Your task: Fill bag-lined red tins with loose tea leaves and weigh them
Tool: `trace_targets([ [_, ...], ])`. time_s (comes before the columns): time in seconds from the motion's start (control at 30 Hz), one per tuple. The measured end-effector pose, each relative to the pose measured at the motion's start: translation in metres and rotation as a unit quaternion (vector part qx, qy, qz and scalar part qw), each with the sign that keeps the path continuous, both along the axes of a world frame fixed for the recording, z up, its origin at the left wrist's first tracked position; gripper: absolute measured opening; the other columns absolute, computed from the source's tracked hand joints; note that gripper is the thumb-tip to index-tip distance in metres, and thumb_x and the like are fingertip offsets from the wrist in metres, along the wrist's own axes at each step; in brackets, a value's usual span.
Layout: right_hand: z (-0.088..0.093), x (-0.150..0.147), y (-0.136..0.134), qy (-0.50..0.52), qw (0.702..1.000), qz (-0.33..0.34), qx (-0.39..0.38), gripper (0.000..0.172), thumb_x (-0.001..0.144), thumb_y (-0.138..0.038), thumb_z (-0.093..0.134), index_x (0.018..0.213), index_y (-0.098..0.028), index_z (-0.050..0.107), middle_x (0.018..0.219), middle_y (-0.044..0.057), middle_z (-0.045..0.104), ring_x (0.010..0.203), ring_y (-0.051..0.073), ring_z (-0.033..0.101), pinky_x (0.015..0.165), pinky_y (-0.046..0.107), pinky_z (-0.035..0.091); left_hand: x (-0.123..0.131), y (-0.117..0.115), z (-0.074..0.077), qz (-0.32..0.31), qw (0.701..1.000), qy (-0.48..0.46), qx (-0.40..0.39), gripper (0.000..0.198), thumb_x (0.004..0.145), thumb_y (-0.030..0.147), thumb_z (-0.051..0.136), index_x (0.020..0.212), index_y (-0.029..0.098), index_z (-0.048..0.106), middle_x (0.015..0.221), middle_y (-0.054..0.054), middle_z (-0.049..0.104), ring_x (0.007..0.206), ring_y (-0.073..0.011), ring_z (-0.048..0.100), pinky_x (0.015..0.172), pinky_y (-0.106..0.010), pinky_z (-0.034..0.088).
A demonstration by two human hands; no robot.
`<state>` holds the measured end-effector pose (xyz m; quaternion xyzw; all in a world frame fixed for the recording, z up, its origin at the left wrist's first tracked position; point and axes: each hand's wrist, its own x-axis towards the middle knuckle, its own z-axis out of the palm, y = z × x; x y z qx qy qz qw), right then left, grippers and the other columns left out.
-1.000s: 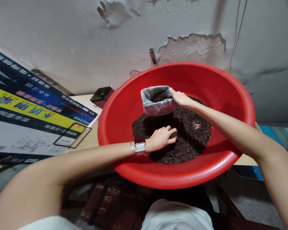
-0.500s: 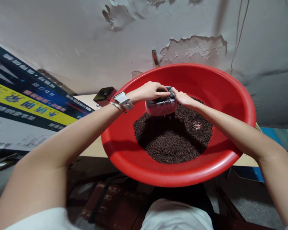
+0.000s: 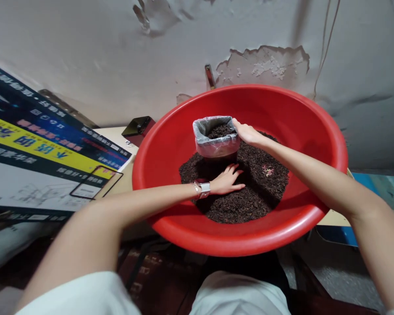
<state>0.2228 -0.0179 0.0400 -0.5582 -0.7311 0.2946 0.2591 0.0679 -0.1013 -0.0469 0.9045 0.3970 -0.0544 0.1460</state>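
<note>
We reach into the red basin (image 3: 239, 246), left hand (image 3: 224, 182) palm down, fingers splayed wide on dark flakes (image 3: 238, 211), right arm extended, right hand (image 3: 248, 134) at the lined container's (image 3: 216, 150) right rim, its grip we cannot tell, container inside the basin beyond our left hand.

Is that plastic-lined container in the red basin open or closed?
Open: the plastic-lined container shows dark, loose flakes through its uncovered mouth, with the right hand at its rim.
</note>
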Motion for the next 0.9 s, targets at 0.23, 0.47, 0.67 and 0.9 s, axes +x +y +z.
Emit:
trace_targets([
  [0.23, 0.005, -0.001, -0.005, -0.018, 1.0, -0.008, -0.011, 0.067, 0.098, -0.06, 0.018, 0.118, -0.017, 0.066, 0.106, 0.011, 0.071, 0.117, 0.032, 0.057, 0.104, 0.045, 0.037, 0.023, 0.024, -0.015, 0.002, 1.0, 0.012, -0.018, 0.054, 0.093, 0.055, 0.044, 0.134, 0.021, 0.051, 0.137, -0.013, 0.049, 0.125, -0.0295, 0.047, 0.107, -0.047, 0.035],
  [0.47, 0.006, -0.002, -0.006, -0.023, 1.0, -0.002, -0.008, 0.068, 0.099, -0.056, 0.013, 0.115, -0.015, 0.066, 0.111, 0.014, 0.069, 0.117, 0.031, 0.057, 0.104, 0.046, 0.036, 0.007, -0.01, 0.017, -0.08, 0.991, 0.013, -0.106, 0.068, 0.079, 0.068, 0.058, 0.131, 0.024, 0.052, 0.129, -0.012, 0.054, 0.119, -0.0316, 0.049, 0.101, -0.043, 0.04],
  [0.67, 0.003, 0.0, -0.003, -0.02, 1.0, 0.0, -0.006, 0.065, 0.099, -0.056, 0.016, 0.112, -0.017, 0.066, 0.11, 0.013, 0.069, 0.115, 0.031, 0.057, 0.104, 0.045, 0.036, -0.015, -0.023, 0.027, -0.147, 0.982, 0.024, -0.118, 0.105, 0.05, 0.062, 0.084, 0.139, 0.028, 0.04, 0.131, -0.013, 0.047, 0.116, -0.0352, 0.05, 0.097, -0.045, 0.044],
  [0.9, 0.005, -0.001, -0.005, -0.02, 1.0, 0.001, -0.005, 0.067, 0.099, -0.057, 0.016, 0.109, -0.014, 0.067, 0.108, 0.014, 0.069, 0.111, 0.03, 0.059, 0.1, 0.045, 0.039, -0.021, -0.027, 0.023, -0.11, 0.987, 0.031, -0.111, 0.056, 0.079, 0.042, 0.072, 0.128, 0.024, 0.05, 0.119, -0.01, 0.053, 0.099, -0.0273, 0.062, 0.086, -0.035, 0.047],
])
